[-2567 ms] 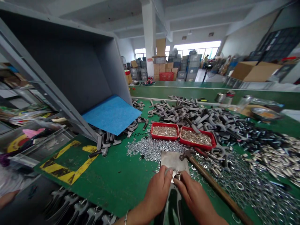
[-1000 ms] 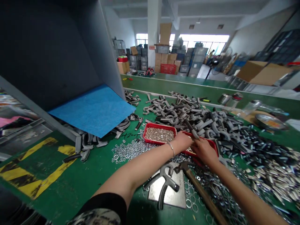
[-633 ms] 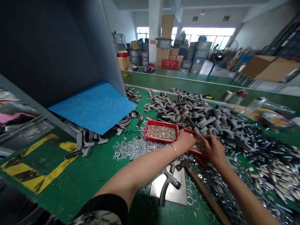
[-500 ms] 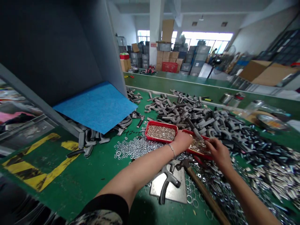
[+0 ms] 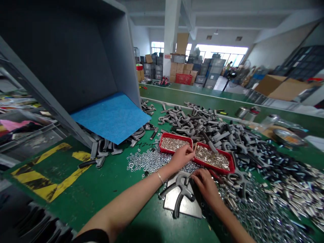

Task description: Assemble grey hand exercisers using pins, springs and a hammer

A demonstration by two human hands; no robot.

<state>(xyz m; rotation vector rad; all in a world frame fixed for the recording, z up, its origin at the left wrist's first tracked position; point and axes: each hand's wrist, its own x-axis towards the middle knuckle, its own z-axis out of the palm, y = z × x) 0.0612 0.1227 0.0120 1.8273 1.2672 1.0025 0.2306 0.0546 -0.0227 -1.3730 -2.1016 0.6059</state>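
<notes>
My left hand (image 5: 181, 158) hovers with its fingertips pinched together by the corner of a red tray (image 5: 173, 135) of small silver nuts. What the fingers hold, if anything, is too small to tell. My right hand (image 5: 205, 184) rests beside a grey Y-shaped metal casting (image 5: 181, 189), its fingertips close to the casting's top end. That casting lies on a steel plate (image 5: 184, 210). A second red tray (image 5: 212, 167) of small silver parts sits just above my right hand.
Grey castings (image 5: 210, 126) lie heaped on the green bench behind the trays, with loose silver washers (image 5: 149, 162) to the left and more washers at the right. A grey bin (image 5: 63, 57) with a blue sheet (image 5: 111, 118) stands at left.
Both hands have moved back from the right tray toward me. My right hand now sits beside the casting on the plate, and my left hand is at the left tray's corner.
</notes>
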